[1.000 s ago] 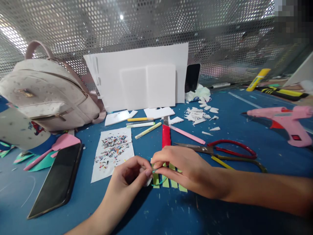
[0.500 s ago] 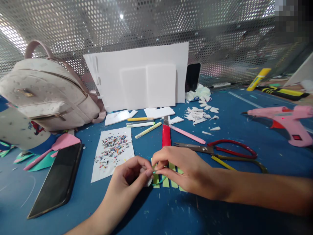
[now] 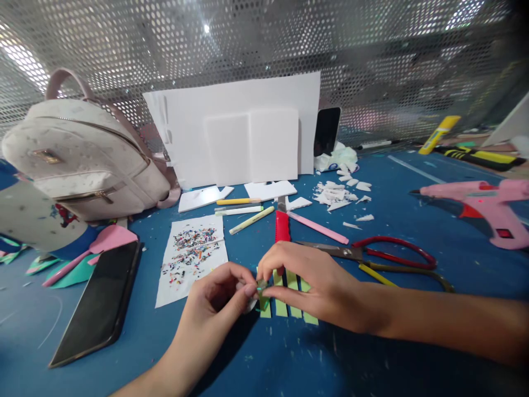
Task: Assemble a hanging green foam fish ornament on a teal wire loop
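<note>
Scuffed blue tbl (image 3: 264, 361), perf. wall (image 3: 256, 47)

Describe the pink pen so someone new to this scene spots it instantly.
Start from the large white rectangular board standing at the back of the blue tabletop. In front of it, find the red-handled cutter with a metal blade; the slim pink pen lies just right of it. Its pink barrel sets it apart from the pale yellow-green pen left of the cutter.

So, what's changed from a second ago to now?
The curve of teal strip below the right hand has mostly gone from sight; only short bits show. That hand has arched up slightly. The left hand, scissors and glue gun stayed put.
</note>
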Available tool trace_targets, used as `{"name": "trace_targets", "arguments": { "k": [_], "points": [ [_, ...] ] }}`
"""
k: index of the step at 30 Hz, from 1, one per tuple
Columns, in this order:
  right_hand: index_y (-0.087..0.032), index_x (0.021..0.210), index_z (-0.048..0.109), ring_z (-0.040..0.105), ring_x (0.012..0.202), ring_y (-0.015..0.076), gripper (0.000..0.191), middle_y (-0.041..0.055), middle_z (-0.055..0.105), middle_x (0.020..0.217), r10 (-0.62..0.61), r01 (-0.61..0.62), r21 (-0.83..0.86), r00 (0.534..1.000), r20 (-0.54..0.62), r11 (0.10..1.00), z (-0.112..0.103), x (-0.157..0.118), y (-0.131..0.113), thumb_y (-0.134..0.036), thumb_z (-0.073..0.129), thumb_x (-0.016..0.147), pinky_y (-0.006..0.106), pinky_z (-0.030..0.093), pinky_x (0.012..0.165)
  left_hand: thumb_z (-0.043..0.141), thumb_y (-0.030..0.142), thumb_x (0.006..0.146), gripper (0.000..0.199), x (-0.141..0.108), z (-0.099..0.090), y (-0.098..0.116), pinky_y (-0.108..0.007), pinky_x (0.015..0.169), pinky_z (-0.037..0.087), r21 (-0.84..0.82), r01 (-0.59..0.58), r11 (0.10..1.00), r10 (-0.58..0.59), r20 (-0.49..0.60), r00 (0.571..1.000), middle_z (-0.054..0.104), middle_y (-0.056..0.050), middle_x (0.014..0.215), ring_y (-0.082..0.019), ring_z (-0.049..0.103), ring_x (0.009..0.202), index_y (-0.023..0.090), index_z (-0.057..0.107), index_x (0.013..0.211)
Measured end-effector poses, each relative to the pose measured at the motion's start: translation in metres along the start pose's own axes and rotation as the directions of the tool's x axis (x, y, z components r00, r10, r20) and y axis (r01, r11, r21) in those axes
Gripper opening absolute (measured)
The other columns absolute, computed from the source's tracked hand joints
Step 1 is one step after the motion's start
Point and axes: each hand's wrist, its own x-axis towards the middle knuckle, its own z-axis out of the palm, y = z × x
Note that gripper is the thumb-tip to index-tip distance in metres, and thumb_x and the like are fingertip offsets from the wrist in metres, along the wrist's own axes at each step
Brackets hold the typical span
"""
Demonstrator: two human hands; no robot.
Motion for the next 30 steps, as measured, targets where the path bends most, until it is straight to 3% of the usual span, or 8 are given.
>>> {"name": "trace_targets", "arguments": {
  "k": [14,23,30],
  "points": [
    [-0.019,0.102,0.06,0.059,0.082,0.0121,0.013,0.0001,0.065,0.093,0.0,0.001,0.003,0.998,-0.066,1.0,0.0001,0.0004,-0.0038,-0.012,0.065,0.092,0.026,0.049,0.074,0.067,0.035,0.09,0.019,0.0011,0.0011,0.0009,-0.02,0.056,0.039,-0.001,0.0,1.0,0.0,0.011,1.0,0.056,0.002,0.068,-0.01,0.048,0.061,0.017,0.066,0.082],
    [-0.02,0.096,0.058,0.061,0.08,0.0087,0.022,-0.0037,0.065,0.091,0.106,-0.097,0.1,0.99,-0.088,0.99,-0.001,0.0037,-0.0082,-0.007,0.072,0.086,0.02,0.047,0.072,0.069,0.033,0.088,0.018,0.0007,0.0006,-0.0009,-0.019,0.057,0.041,0.004,-0.002,1.0,0.002,0.008,1.0,0.059,0.001,0.069,-0.01,0.052,0.063,0.017,0.066,0.082],
    [-0.021,0.096,0.058,0.064,0.078,0.0111,0.021,-0.0024,0.066,0.088,0.185,-0.171,0.198,0.981,-0.056,0.965,0.0012,0.0029,-0.0092,-0.006,0.07,0.086,0.022,0.051,0.069,0.069,0.033,0.087,0.019,-0.0001,0.0016,0.0018,-0.02,0.056,0.042,0.026,-0.018,1.0,0.018,0.003,1.0,0.06,0.001,0.067,-0.011,0.052,0.061,0.017,0.067,0.078]
  ]
}}
